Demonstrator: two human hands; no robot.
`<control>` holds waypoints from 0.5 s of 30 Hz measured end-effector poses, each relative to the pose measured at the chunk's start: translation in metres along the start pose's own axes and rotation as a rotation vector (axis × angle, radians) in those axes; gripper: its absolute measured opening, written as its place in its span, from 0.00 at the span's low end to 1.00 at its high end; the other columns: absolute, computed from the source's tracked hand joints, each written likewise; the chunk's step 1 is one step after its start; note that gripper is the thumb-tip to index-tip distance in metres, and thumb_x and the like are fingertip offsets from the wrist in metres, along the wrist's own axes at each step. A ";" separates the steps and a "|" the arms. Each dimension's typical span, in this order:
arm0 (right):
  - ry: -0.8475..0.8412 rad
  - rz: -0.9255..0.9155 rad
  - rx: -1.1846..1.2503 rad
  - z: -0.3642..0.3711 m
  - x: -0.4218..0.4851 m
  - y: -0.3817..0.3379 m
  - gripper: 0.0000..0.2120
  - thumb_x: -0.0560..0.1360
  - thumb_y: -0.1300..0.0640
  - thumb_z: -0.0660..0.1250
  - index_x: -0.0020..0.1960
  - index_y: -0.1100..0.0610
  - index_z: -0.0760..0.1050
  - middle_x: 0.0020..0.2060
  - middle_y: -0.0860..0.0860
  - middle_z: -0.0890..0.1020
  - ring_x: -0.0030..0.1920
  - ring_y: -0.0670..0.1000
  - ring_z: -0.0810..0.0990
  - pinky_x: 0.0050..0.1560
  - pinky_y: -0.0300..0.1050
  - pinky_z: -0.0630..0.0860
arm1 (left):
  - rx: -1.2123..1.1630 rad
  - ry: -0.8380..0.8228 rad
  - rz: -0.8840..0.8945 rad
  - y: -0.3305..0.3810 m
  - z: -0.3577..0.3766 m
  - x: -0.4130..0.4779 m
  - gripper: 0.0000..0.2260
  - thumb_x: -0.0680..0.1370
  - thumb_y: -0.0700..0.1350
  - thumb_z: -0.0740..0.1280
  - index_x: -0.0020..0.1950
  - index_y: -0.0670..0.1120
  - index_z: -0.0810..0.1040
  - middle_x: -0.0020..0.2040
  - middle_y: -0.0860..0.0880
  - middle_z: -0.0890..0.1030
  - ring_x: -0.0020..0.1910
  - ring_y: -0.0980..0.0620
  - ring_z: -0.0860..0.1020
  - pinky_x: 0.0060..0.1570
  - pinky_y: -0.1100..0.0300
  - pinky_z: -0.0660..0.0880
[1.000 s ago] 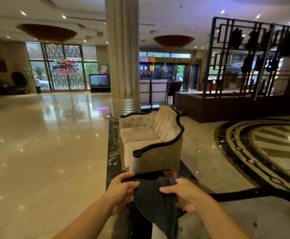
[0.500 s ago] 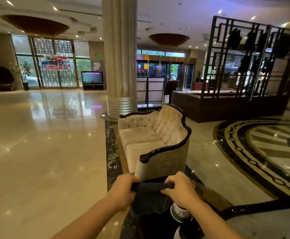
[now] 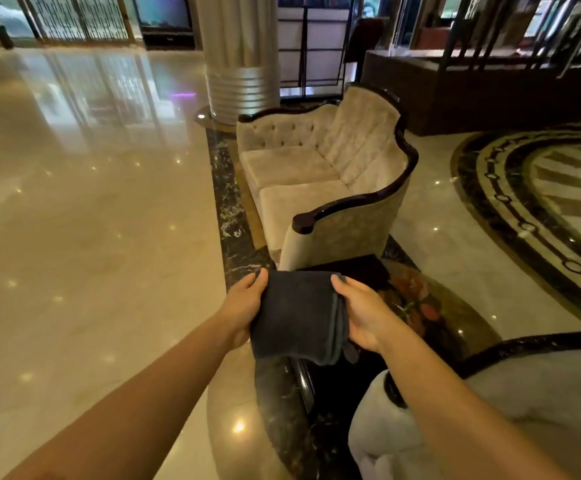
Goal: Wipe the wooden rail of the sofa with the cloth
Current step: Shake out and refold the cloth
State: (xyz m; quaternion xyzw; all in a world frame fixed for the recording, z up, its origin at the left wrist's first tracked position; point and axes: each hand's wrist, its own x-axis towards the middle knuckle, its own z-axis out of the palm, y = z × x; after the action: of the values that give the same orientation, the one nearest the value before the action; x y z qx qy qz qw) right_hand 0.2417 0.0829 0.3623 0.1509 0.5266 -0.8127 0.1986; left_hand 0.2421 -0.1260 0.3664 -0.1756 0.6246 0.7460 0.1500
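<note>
Stretching away under you is the glossy cream marble floor (image 3: 85, 216), which is catching small ceiling-light reflections, with a dark veined marble strip (image 3: 228, 209) running along it beside the seating. Ahead of you, the beige tufted velvet sofa (image 3: 320, 178) is standing on that floor, its back toward your right and its near arm facing you; the dark polished wooden rail (image 3: 358, 199) is curving along the top of its back and down to a scrolled end on that near arm. Behind the sofa a pale fluted round column (image 3: 239, 53) is rising out of view, and to the right of it a long dark wooden counter (image 3: 490, 91) is carrying a black metal lattice screen. Low at your right, a second pale upholstered seat (image 3: 510, 410) with its own dark wooden edge is sitting close to you. You are holding the dark grey folded cloth (image 3: 296, 317) in the air in front of you, well short of the sofa's near arm and not touching the rail. Your left hand (image 3: 244, 306) is gripping the cloth's left edge, thumb lying on top and the other digits tucked out of sight beneath. Your right hand (image 3: 361, 313) is clasping the right, folded edge the same way, thumb over the top and the rest curled under the layers.
</note>
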 end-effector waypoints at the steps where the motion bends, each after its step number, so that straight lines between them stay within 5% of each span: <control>1: 0.025 0.027 0.017 -0.001 0.014 0.006 0.16 0.84 0.53 0.58 0.64 0.60 0.77 0.55 0.57 0.86 0.56 0.57 0.85 0.47 0.50 0.83 | -0.017 -0.004 -0.045 -0.008 -0.003 0.016 0.18 0.81 0.55 0.61 0.65 0.47 0.76 0.59 0.41 0.83 0.56 0.43 0.82 0.54 0.49 0.79; 4: 0.109 0.106 0.010 -0.009 0.038 0.023 0.16 0.84 0.53 0.58 0.63 0.61 0.77 0.56 0.59 0.85 0.56 0.59 0.84 0.55 0.55 0.80 | -0.041 -0.009 -0.181 -0.031 -0.010 0.052 0.16 0.80 0.56 0.62 0.64 0.50 0.77 0.57 0.42 0.84 0.54 0.44 0.83 0.45 0.53 0.81; 7: 0.198 0.186 0.066 -0.027 0.068 0.046 0.16 0.85 0.54 0.56 0.65 0.62 0.74 0.58 0.60 0.84 0.58 0.61 0.83 0.57 0.57 0.78 | 0.034 0.016 -0.278 -0.057 -0.010 0.099 0.18 0.75 0.58 0.66 0.62 0.51 0.77 0.56 0.42 0.83 0.55 0.44 0.83 0.52 0.48 0.80; 11: 0.364 0.263 0.164 -0.059 0.097 0.083 0.10 0.85 0.53 0.55 0.60 0.53 0.72 0.58 0.56 0.81 0.57 0.58 0.82 0.58 0.57 0.78 | 0.160 -0.024 -0.406 -0.098 0.006 0.155 0.10 0.79 0.55 0.64 0.50 0.50 0.78 0.45 0.46 0.84 0.41 0.51 0.85 0.42 0.55 0.77; 15: 0.487 0.366 0.331 -0.104 0.125 0.135 0.18 0.85 0.50 0.55 0.73 0.50 0.63 0.69 0.59 0.75 0.63 0.63 0.78 0.64 0.64 0.74 | 0.336 -0.259 -0.675 -0.136 0.023 0.206 0.20 0.75 0.59 0.69 0.57 0.45 0.79 0.53 0.41 0.85 0.53 0.41 0.83 0.57 0.48 0.77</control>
State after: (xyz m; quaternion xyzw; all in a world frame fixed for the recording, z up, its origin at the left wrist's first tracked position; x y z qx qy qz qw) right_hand 0.2010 0.1087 0.1569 0.4626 0.3840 -0.7781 0.1821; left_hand 0.1171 -0.0790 0.1578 -0.2483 0.6212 0.5582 0.4908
